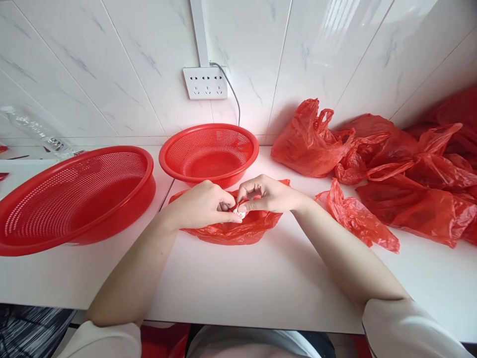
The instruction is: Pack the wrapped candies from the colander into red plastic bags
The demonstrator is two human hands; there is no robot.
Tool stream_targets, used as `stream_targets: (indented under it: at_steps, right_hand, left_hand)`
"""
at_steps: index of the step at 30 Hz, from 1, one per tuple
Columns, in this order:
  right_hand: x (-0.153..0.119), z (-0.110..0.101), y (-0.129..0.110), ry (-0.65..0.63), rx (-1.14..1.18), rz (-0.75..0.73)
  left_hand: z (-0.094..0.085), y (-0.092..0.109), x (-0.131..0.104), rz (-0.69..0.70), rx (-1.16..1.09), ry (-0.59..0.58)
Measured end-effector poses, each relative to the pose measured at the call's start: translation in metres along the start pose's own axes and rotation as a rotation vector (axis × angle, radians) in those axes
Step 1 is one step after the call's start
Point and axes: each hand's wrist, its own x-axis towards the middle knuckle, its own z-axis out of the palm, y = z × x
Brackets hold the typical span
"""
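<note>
Both hands meet over a spread red plastic bag [238,233] at the middle of the white table. Between the fingertips is a small white and red item [240,213], too small to name. My left hand [203,205] pinches it from the left, fingers closed. From the right, my right hand [265,195] holds its upper edge between thumb and curled fingers. The bag lies open and crumpled beneath them, its contents mostly hidden by the hands.
A round red basket [208,154] stands behind the bag, and a larger one [112,199] at the left. Several red bags [380,149] pile up at the right, with a loose crumpled bag [354,214] nearer. A socket panel [206,83] with a cable is on the wall.
</note>
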Motion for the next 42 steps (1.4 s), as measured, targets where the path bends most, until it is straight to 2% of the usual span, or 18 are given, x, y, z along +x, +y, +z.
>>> stream_targets:
  at_steps: [6, 15, 18, 23, 30, 36, 42]
  right_hand:
    - [0.0, -0.004, 0.002, 0.006, 0.049, -0.042]
    - [-0.004, -0.002, -0.008, -0.027, 0.124, -0.053]
    - [-0.004, -0.001, -0.011, -0.002, 0.117, -0.051]
    - [-0.005, -0.001, -0.014, 0.062, 0.074, -0.038]
    - [-0.009, 0.0, -0.021, -0.041, -0.067, 0.014]
    - [-0.013, 0.003, -0.022, -0.068, -0.071, -0.025]
    - [-0.012, 0.004, -0.019, -0.169, -0.027, -0.097]
  left_hand:
    - [-0.002, 0.001, -0.002, 0.03, -0.124, -0.037]
    - [-0.002, 0.002, -0.004, 0.151, -0.257, -0.015]
    - [-0.005, 0.0, -0.006, 0.123, -0.268, 0.005]
    - [-0.013, -0.005, -0.009, 0.076, -0.261, -0.035]
    - [-0.016, -0.003, -0.011, 0.089, -0.333, -0.113]
    - [-0.011, -0.007, -0.007, 0.187, -0.462, -0.171]
    - [-0.006, -0.008, -0.002, 0.27, -0.58, -0.224]
